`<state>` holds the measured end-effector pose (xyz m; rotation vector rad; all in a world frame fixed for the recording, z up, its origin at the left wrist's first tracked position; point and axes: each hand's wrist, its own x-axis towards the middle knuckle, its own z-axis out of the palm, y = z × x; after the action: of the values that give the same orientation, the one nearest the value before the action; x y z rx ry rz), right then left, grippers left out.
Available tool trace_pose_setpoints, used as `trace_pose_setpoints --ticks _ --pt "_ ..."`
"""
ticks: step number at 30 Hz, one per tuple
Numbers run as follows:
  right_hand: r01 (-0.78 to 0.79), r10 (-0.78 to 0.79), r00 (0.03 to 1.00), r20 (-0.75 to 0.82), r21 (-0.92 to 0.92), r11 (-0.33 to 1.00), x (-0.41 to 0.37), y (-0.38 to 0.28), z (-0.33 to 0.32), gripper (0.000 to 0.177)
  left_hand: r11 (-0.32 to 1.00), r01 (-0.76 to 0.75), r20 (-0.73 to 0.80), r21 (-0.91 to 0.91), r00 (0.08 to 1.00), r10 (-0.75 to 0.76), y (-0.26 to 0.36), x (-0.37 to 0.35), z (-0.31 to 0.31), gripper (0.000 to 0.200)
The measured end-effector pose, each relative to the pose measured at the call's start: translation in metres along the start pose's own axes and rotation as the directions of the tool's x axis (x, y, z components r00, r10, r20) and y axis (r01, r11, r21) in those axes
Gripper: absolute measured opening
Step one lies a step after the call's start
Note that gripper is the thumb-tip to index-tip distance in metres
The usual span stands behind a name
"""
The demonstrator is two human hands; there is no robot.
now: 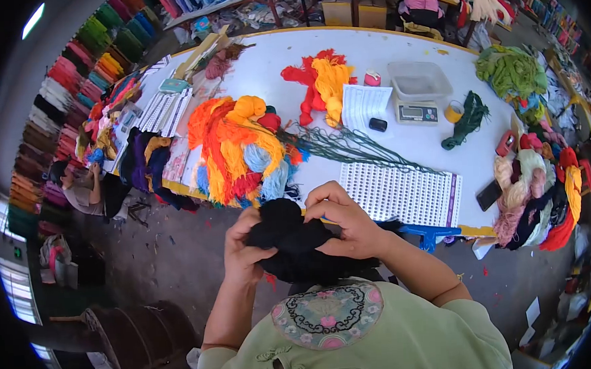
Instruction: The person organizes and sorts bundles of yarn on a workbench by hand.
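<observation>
A bundle of black yarn [299, 242] is held up in front of the table's near edge, close to the chest. My left hand [245, 245] grips its left side, with the thumb pressed in from below and the fingers curled over it. On its right side, my right hand [345, 222] has its fingers bent round the yarn and the thumb underneath. Just beyond the hands lies a heap of orange, red and light blue yarn [239, 147]. A printed sheet with rows of small marks [404, 195] is to the right, below long dark green strands [361, 146].
On the white table [261, 65] are a scale [416, 113] with a clear tray [419, 79], a tape roll [453, 112], a phone [489, 195] and more yarn. A blue clamp [428, 234] juts from the near edge. Other people [82, 187] sit at left and back right.
</observation>
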<state>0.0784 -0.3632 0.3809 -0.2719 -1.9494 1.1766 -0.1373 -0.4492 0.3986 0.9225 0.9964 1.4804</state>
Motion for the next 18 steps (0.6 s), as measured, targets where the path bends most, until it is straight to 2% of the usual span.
trace_pose_setpoints --ticks 3,6,7,9,11,12,13,16,18 --pt "-0.009 0.01 1.0 -0.01 0.125 0.992 0.007 0.003 0.003 0.042 0.986 -0.164 -0.067 0.025 0.984 0.165 0.012 0.007 0.0 0.033" --pt "-0.001 0.005 1.0 -0.027 0.158 0.987 0.017 0.002 0.014 0.042 0.97 -0.128 -0.042 -0.208 0.992 0.121 0.018 0.017 -0.007 0.039" --pt "-0.003 0.008 1.0 -0.028 0.164 0.986 0.02 0.003 0.019 0.042 0.972 -0.031 -0.054 -0.234 0.998 0.019 0.021 0.018 -0.01 0.042" --pt "0.061 -0.066 0.997 -0.047 -0.109 0.992 0.035 0.008 0.024 0.044 0.944 0.171 -0.062 -0.281 0.979 -0.196 0.029 0.017 -0.017 0.047" --pt "0.101 -0.113 0.994 -0.014 -0.337 0.936 0.049 0.01 0.027 0.046 0.986 0.107 0.106 0.125 0.987 -0.121 0.02 0.022 -0.04 0.051" --pt "0.12 -0.12 0.992 0.026 -0.428 0.896 0.056 0.011 0.028 0.047 0.948 0.037 0.199 0.316 0.974 -0.105 0.019 0.024 -0.049 0.053" --pt "0.143 -0.124 0.99 0.071 -0.512 0.847 0.061 0.01 0.03 0.048 0.877 0.037 0.241 0.479 0.955 -0.172 0.023 0.026 -0.055 0.055" --pt "0.204 -0.165 0.979 0.121 -0.521 0.829 0.073 0.003 0.049 0.046 0.875 0.22 0.297 0.431 0.881 -0.368 0.018 0.027 -0.076 0.054" --pt "0.163 -0.138 0.987 0.087 -0.501 0.85 0.074 0.002 0.055 0.045 0.95 0.222 0.288 0.217 0.916 -0.28 0.013 0.026 -0.095 0.056"
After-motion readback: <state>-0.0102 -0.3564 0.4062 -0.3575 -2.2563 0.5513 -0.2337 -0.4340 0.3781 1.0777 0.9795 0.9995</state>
